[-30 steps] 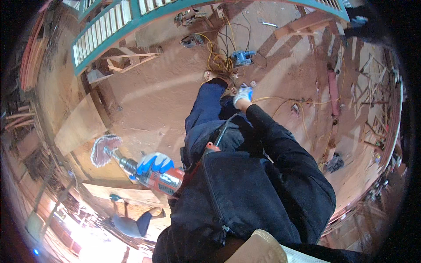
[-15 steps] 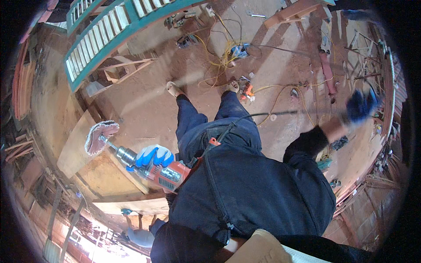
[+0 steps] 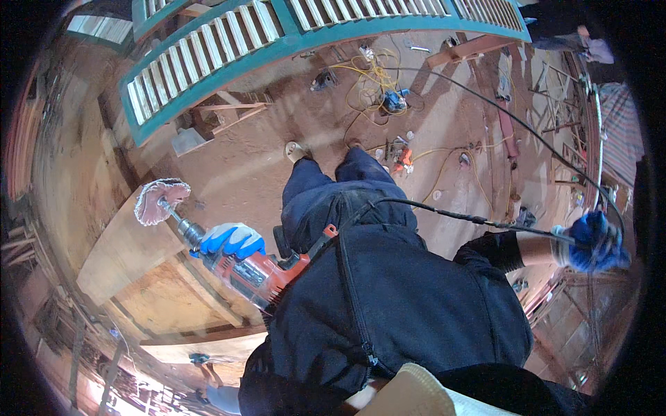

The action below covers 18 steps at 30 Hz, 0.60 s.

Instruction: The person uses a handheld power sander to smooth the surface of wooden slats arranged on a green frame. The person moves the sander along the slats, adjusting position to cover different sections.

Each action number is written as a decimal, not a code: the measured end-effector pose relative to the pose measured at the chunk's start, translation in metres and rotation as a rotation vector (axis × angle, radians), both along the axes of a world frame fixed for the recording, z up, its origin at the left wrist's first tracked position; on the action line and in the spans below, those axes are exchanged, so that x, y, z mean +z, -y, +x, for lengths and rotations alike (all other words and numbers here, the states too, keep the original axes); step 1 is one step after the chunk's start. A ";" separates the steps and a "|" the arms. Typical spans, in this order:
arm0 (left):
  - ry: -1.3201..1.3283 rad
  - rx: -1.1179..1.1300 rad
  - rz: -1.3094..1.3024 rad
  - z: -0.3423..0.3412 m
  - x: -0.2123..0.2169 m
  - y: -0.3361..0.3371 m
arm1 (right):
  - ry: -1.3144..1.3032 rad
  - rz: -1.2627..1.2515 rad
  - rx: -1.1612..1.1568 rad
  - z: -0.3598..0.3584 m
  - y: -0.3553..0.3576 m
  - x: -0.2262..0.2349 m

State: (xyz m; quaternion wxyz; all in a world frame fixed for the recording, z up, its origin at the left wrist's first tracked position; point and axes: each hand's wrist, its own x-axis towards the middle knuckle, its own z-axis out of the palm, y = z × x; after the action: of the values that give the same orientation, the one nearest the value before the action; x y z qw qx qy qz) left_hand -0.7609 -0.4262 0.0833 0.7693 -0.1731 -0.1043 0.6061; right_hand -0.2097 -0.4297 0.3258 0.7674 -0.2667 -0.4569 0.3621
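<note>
My left hand (image 3: 232, 240), in a white glove with blue coating, is wrapped round the front of a red drill (image 3: 243, 277) at my left side. A round, ragged-edged pink-brown sanding pad (image 3: 154, 202) is fixed on its shaft, facing away from me. The drill's grip end lies against my dark jacket. At far right, my right hand (image 3: 593, 243), in a blue glove, is closed around the black power cord (image 3: 472, 218). That cord runs across my waist from the drill side to this hand. Beyond it, a black line arcs toward the far floor.
Louvred panels in a green frame (image 3: 361, 32) stand across the far side. Yellow cords (image 3: 374, 69), a blue power tool (image 3: 395, 102) and an orange tool (image 3: 404, 159) lie on the floor. Wooden boards (image 3: 177, 298) are at my left; another person's arm (image 3: 214, 374) shows at lower left.
My right hand has moved down and nearer to me, pulling the cord across. The view has shifted, bringing more of the green louvred frame in. The drill stays in my left hand.
</note>
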 end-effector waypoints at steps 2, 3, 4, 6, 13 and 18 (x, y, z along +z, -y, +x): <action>0.006 -0.019 -0.024 -0.008 0.005 -0.014 | 0.115 -0.201 -0.205 0.024 -0.002 -0.020; 0.017 -0.028 -0.025 -0.014 0.000 -0.021 | 0.330 -0.297 -0.380 0.031 -0.001 -0.043; 0.028 -0.028 -0.027 -0.019 -0.001 -0.027 | 0.520 -0.398 -0.536 0.041 -0.004 -0.065; 0.039 -0.009 -0.053 -0.023 -0.004 -0.038 | 0.413 -0.639 -0.663 0.038 -0.028 -0.103; -0.178 0.027 -0.037 -0.001 0.010 -0.090 | 1.889 -1.111 -0.517 0.008 -0.119 -0.283; -0.479 0.344 -0.075 -0.001 -0.016 -0.116 | 0.952 -0.321 1.241 -0.263 -0.238 -0.228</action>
State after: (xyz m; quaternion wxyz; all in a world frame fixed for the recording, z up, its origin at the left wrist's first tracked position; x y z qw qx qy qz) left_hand -0.7614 -0.3104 0.0671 0.6512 -0.0330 0.0748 0.7545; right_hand -0.4726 -0.1916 0.0978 0.1004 -0.1970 -0.7429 0.6318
